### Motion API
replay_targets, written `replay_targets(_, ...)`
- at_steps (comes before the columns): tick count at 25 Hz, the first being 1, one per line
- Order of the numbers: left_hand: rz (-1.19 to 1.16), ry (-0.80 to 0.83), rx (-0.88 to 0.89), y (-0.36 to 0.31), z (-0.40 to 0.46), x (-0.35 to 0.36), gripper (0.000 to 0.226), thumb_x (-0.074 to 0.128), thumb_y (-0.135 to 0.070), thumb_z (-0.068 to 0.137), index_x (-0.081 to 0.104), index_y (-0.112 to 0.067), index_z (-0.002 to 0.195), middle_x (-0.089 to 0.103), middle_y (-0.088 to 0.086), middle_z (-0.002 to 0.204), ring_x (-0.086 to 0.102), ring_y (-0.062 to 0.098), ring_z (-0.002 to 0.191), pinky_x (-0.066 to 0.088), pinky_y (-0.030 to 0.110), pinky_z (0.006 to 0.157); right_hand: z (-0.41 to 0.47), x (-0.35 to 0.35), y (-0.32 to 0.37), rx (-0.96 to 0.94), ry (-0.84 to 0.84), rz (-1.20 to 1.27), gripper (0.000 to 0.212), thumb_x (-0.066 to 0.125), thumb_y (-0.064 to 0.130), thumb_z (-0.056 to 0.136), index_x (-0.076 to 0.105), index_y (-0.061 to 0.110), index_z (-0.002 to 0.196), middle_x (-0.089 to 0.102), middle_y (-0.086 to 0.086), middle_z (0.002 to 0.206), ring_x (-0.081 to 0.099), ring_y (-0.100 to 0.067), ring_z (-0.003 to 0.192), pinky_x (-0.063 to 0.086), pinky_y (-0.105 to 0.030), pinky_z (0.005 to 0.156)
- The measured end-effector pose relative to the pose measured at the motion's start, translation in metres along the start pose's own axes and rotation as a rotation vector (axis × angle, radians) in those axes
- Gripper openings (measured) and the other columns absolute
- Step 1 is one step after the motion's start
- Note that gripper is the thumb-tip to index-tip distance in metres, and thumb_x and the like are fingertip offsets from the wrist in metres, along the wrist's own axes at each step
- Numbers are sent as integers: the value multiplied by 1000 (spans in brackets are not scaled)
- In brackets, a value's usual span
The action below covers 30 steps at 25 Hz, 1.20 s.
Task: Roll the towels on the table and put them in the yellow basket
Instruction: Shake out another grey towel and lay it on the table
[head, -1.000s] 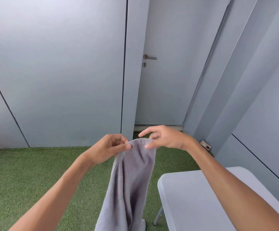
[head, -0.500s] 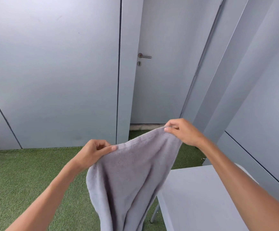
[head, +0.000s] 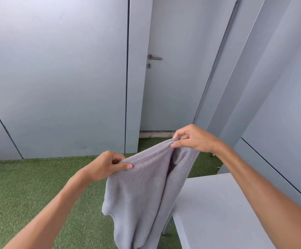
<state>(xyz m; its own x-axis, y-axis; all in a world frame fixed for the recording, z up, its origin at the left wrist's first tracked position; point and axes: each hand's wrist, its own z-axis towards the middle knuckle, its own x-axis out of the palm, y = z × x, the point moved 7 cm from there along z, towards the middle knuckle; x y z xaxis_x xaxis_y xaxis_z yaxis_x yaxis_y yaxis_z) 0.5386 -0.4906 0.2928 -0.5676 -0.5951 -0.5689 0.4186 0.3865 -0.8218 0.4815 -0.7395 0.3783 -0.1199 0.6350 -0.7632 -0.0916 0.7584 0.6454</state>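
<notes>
A grey towel hangs in the air in front of me, its top edge stretched between my hands and its lower part drooping out of the bottom of the view. My left hand pinches the top edge at the lower left. My right hand pinches the same edge higher up and to the right. The towel hangs beside the left end of the white table. No yellow basket is in view.
Green artificial turf covers the floor. Grey wall panels and a door with a metal handle stand ahead. A table leg shows beneath the table's near left corner.
My hands, close together on a bunched towel a second ago, have pulled apart along its top edge, spreading it. My right hand rose to the right.
</notes>
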Motion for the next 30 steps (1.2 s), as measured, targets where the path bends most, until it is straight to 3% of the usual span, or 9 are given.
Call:
replay_targets(3, 19, -66, -49, 14, -11, -9, 42, 68, -48, 79, 58, -12, 61, 33, -8, 54, 27, 11, 53, 19, 25, 50, -8, -1, -19, 87, -3, -3, 17, 77, 30, 79, 70, 14, 81, 51, 8, 53, 39, -5, 49, 29, -25, 57)
replay_targets(6, 77, -65, 148, -31, 1, 4, 48, 68, -41, 84, 47, -6, 60, 25, -7, 56, 21, 9, 54, 17, 24, 49, -1, 50, 5, 41, 149, 10, 18, 77, 30, 78, 71, 24, 94, 32, 0, 52, 22, -13, 49, 22, -25, 51)
replay_targets(11, 108, -23, 255, -58, 5, 14, 33, 69, -40, 82, 65, -9, 71, 28, -7, 54, 23, 10, 52, 18, 20, 47, 7, 81, 32, -35, 158, 88, 13, 74, 31, 82, 68, 26, 93, 26, 0, 53, 19, -18, 51, 14, -32, 51)
replay_targets(14, 67, 16, 257, -50, -5, 16, 36, 69, -41, 82, 64, -7, 71, 31, 0, 58, 23, 9, 55, 18, 24, 50, 4, 88, 33, -36, 200, 84, 31, 72, 32, 83, 60, 44, 109, 25, -5, 54, 19, -24, 52, 14, -32, 50)
replay_targets(17, 73, -5, 255, -44, -10, 18, 44, 71, -39, 81, 56, -1, 66, 29, 0, 57, 21, 10, 54, 16, 23, 48, 2, 97, 42, -60, 208, 58, 14, 72, 32, 84, 67, 19, 89, 28, 2, 52, 21, -15, 50, 14, -31, 50)
replay_targets(21, 100, 27, 151, -2, -26, 12, 53, 71, -46, 79, 43, -6, 59, 28, -6, 56, 23, 9, 54, 18, 25, 50, -8, 67, 15, -8, 72, -16, 19, 74, 32, 82, 67, 15, 77, 30, -2, 54, 25, -16, 51, 21, -23, 49)
replay_targets(26, 129, -45, -30, 49, -38, -3, 47, 65, -49, 80, 63, -4, 68, 37, -7, 54, 28, 6, 48, 22, 22, 47, -18, 62, -33, 115, -28, -61, 14, 75, 32, 81, 69, 20, 78, 29, 8, 50, 25, -10, 48, 20, -28, 50)
replay_targets(28, 167, -106, -80, 57, -34, 2, 46, 65, -48, 81, 61, -4, 66, 37, -6, 53, 26, 8, 47, 22, 24, 47, -11, 85, -47, 153, 46, -101, 12, 73, 25, 82, 71, 25, 93, 37, 10, 51, 33, -5, 46, 28, -23, 50)
replay_targets(30, 199, -184, -178, 69, -32, 18, 41, 67, -40, 85, 56, -11, 59, 42, -4, 50, 29, 12, 45, 24, 28, 46, -6, 116, -66, 219, 184, -171, 38, 69, 19, 83, 63, 25, 120, 49, 9, 62, 47, -3, 55, 39, -22, 57)
